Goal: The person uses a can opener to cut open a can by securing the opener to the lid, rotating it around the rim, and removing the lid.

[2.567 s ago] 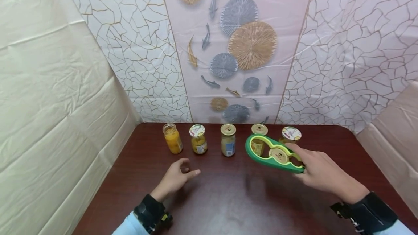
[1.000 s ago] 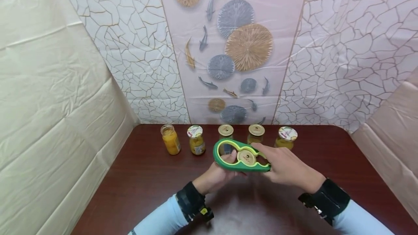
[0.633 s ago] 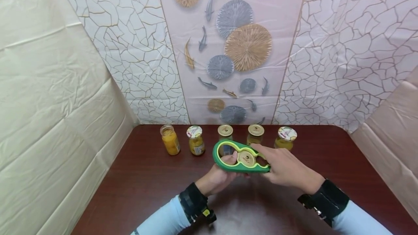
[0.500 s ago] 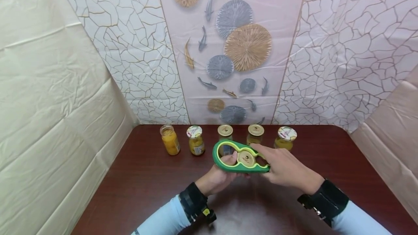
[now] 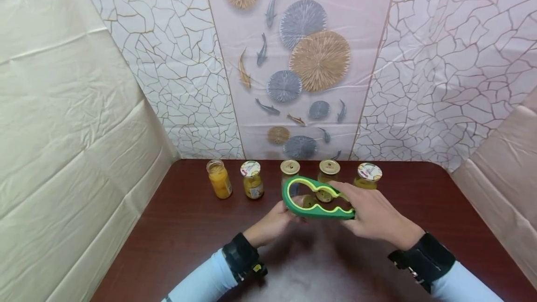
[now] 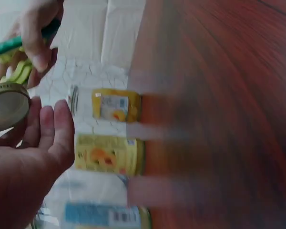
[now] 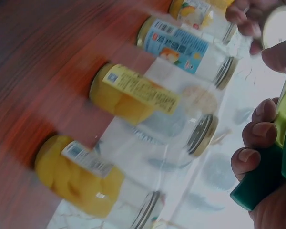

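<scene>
Gold lid [image 6: 8, 107], seated in the green opener [image 5: 316, 213] a moment ago, now out of its notch and pinched in the left hand [image 5: 271, 223] below, right hand [image 5: 377, 211] clasping the opener's end; apparently freed, though blur leaves contact uncertain.

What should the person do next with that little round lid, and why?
I'd probably lay the lid down on the table. The left hand holds it, and the right wrist view shows it apart from the green opener. The right hand grips that opener, so putting the lid down would likely leave one hand free.
</scene>
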Motion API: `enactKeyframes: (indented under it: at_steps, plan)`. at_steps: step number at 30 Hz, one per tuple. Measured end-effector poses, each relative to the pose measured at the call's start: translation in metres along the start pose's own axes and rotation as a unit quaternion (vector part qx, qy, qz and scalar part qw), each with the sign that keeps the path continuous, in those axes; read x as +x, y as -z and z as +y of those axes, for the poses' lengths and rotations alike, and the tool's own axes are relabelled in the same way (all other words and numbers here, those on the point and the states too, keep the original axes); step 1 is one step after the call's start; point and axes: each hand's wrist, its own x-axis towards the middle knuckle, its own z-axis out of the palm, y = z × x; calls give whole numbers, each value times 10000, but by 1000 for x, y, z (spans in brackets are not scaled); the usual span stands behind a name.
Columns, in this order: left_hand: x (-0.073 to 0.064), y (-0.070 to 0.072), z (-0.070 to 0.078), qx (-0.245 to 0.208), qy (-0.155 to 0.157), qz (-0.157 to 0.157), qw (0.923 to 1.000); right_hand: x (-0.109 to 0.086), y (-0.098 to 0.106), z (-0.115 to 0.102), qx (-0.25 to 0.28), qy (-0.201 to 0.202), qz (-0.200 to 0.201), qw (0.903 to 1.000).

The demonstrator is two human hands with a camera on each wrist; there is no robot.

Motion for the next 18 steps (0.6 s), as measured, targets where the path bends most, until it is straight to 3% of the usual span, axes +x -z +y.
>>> enactKeyframes:
  at_steps: [4, 11, 15, 18]
  plan:
    - [-11, 16, -7, 537, 96, 331, 9980, -9, 3, 11, -146, -301, 74, 9994]
    - [-27, 28, -9, 839, -35, 662, 9943, -15, 6, 21, -304, -876, -29, 9957]
    - [-36, 36, -9, 1402, -124, 1143, 9834, -15, 7, 23, -361, -1045, 14, 9939]
    - [-44, 44, -12, 1954, -104, 1540, 9685, -17, 8, 24, -423, -1145, 118, 9924]
